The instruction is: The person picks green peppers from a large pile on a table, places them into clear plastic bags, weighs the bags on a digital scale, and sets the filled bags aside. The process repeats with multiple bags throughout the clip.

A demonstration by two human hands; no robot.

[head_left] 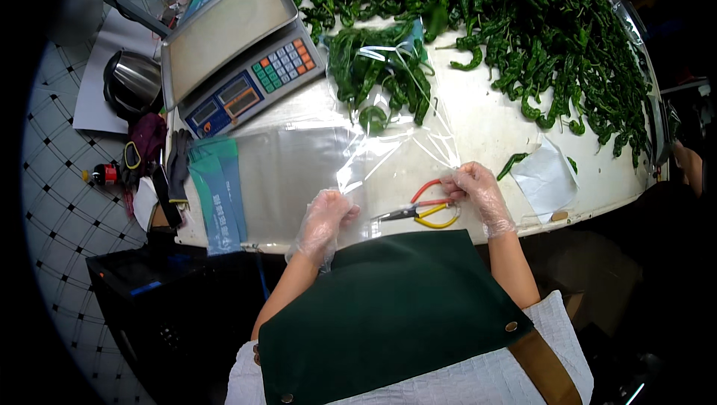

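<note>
A clear plastic bag [396, 150] lies on the table, its open end toward me. Green peppers [385, 76] fill its far end. My left hand [320, 223], in a thin clear glove, is closed on the bag's near left corner. My right hand [476, 194], gloved the same way, pinches the near right corner, so the edge is stretched between them. Scissors [423, 212] with one red and one yellow handle lie just beside my right fingers. Flat empty bags [272, 181] with a green and blue printed end lie left of my left hand.
A digital scale [246, 76] with a metal pan stands at the back left. Loose green peppers [538, 39] are heaped across the far and right table. White paper [545, 179] lies right of my right hand. A kettle [134, 80] and a dark crate [164, 300] are at the left.
</note>
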